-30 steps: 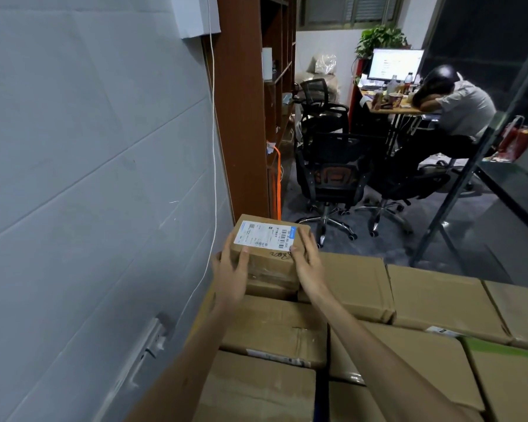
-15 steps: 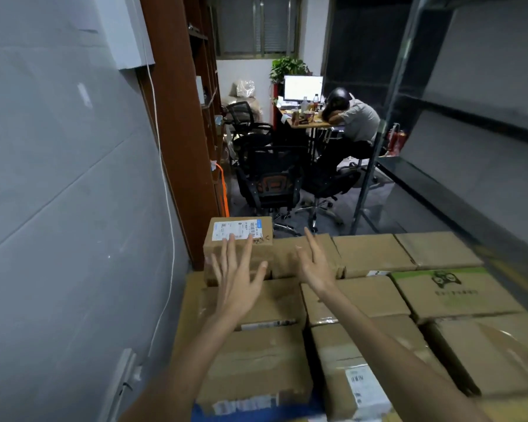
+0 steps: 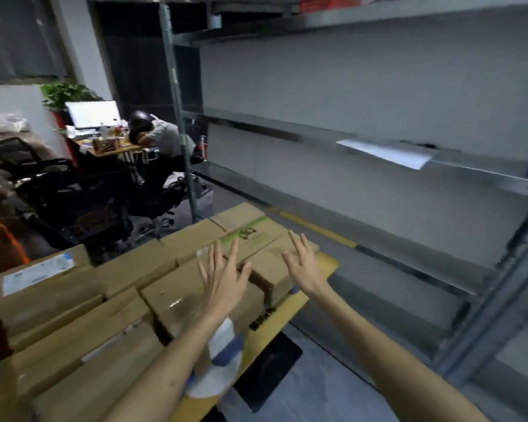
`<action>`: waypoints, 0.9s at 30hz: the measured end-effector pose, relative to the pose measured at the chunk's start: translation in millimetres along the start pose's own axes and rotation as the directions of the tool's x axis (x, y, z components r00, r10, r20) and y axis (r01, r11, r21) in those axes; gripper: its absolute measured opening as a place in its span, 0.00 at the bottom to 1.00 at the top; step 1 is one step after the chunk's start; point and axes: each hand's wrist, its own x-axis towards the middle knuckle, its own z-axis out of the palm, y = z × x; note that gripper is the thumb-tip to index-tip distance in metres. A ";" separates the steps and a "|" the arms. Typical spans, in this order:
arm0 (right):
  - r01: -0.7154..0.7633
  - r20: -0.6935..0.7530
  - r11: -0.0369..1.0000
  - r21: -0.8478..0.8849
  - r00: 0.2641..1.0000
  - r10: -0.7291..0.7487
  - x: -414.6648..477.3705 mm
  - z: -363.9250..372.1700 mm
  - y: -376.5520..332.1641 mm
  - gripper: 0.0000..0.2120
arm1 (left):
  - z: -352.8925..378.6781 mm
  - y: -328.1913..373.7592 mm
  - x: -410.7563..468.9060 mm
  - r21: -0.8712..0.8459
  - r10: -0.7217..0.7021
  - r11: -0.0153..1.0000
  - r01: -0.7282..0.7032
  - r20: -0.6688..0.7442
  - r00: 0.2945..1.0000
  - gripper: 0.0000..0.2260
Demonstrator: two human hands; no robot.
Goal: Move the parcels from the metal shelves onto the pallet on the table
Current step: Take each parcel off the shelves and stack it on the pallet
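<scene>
Both hands, left hand (image 3: pixel 223 278) and right hand (image 3: pixel 302 264), hover with fingers spread, holding nothing. A second ago they gripped the labelled parcel (image 3: pixel 37 275), now resting at the stack's far-left corner — delivered, it seems. The view has swung toward the metal shelves (image 3: pixel 378 144). Other parcels (image 3: pixel 119 300) crowd the table (image 3: pixel 328 264), hiding the pallet — blur smears the shelves' contents.

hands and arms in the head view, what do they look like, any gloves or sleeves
The left hand and right hand are bare: no gloves, no watch or bracelet at the wrists. The left arm and right arm show no sleeve up to the picture's lower edge. The picture is blurred, so thin rings cannot be ruled out.
</scene>
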 end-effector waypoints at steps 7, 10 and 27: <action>-0.232 -0.290 0.972 -0.041 0.934 0.211 -126.2 -211.4 108.6 0.28 | 99.9 228.6 -50.9 -0.162 0.353 0.931 -0.328 0.166 0.921 0.30; -0.343 -0.402 0.937 -0.060 0.868 0.292 -197.2 -295.6 150.7 0.29 | 140.1 326.9 -99.9 -0.212 0.462 0.883 -0.418 0.240 0.854 0.30; -0.519 -0.664 0.844 0.133 0.585 0.465 -425.7 -542.3 270.3 0.27 | 275.3 619.7 -261.7 -0.415 0.587 0.807 -0.420 0.476 0.655 0.31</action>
